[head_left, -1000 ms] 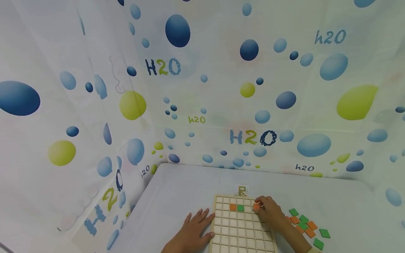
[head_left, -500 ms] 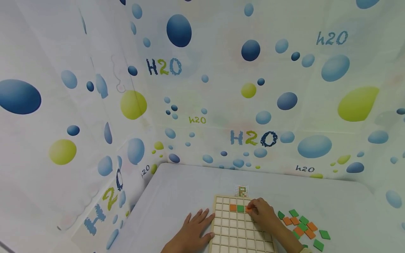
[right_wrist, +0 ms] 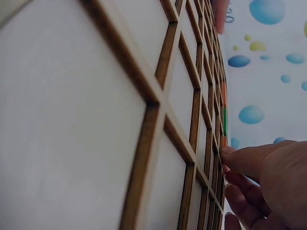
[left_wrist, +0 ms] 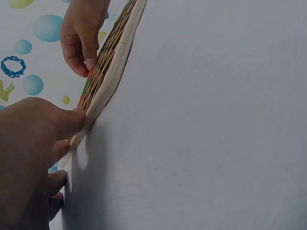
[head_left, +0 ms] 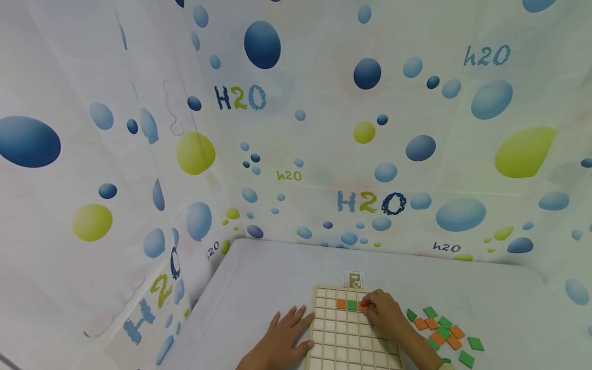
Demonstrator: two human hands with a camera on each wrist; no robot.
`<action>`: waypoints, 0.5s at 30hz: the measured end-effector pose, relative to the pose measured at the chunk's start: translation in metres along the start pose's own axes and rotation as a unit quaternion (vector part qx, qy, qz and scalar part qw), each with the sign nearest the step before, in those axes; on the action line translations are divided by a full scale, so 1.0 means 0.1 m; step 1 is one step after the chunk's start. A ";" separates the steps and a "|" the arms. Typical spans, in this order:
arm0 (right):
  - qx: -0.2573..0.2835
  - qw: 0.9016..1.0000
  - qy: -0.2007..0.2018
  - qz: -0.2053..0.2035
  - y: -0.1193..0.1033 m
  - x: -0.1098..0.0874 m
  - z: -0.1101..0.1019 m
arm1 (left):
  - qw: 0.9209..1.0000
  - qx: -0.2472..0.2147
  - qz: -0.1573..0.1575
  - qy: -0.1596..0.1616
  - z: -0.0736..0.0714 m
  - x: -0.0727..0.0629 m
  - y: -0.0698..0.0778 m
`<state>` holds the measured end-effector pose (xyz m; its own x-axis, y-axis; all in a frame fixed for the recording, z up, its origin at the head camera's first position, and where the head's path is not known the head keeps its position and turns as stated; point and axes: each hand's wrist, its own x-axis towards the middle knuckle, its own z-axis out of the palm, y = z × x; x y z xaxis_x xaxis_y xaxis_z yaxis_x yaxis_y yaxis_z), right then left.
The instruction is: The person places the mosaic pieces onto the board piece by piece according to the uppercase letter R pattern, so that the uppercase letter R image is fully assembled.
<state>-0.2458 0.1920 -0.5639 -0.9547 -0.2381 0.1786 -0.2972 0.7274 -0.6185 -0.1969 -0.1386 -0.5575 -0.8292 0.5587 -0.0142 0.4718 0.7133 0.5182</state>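
A wooden grid board (head_left: 334, 339) lies on the table. In its second row an orange tile (head_left: 341, 304) and a green tile (head_left: 352, 306) sit side by side. My right hand (head_left: 385, 314) pinches another orange tile (head_left: 363, 307) between thumb and fingers, at the cell just right of the green one; the fingers partly cover it. Fingers spread, my left hand (head_left: 285, 336) rests on the table with its thumb and forefinger touching the board's left edge. In the left wrist view, the thumb of this hand (left_wrist: 33, 139) lies against the frame.
Several loose orange and green tiles lie scattered right of the board, among them a green tile (head_left: 466, 358) near the front. A small pattern card (head_left: 353, 279) lies just behind the board. A curtain (head_left: 319, 128) with printed bubbles hangs behind and to the left.
My right hand has moved left along the second row with the orange tile, up to the green tile, and then stays there. The left hand has not moved.
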 end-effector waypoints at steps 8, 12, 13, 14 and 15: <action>0.009 1.000 -0.003 0.013 0.02 -0.04 -0.08 | 1.000 0.001 -0.009 -0.009 0.01 0.02 0.00; -0.026 0.998 -0.003 0.053 0.09 -0.10 -0.23 | 1.000 0.010 -0.011 -0.011 0.03 0.03 -0.02; -0.046 0.997 -0.002 0.066 0.11 -0.11 -0.28 | 1.000 0.009 -0.012 -0.011 0.03 0.03 -0.03; -0.068 0.995 0.002 0.076 0.15 -0.12 -0.33 | 1.000 0.010 -0.012 -0.011 0.03 0.03 -0.04; -0.088 0.992 0.003 0.089 0.18 -0.14 -0.38 | 1.000 0.009 -0.012 -0.010 0.04 0.03 -0.05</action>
<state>-0.2389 0.2330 -0.5480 -0.9923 -0.0917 0.0835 -0.1213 0.8584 -0.4985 -0.2007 -0.1386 -0.5637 -0.8338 0.5503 -0.0440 0.4576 0.7335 0.5026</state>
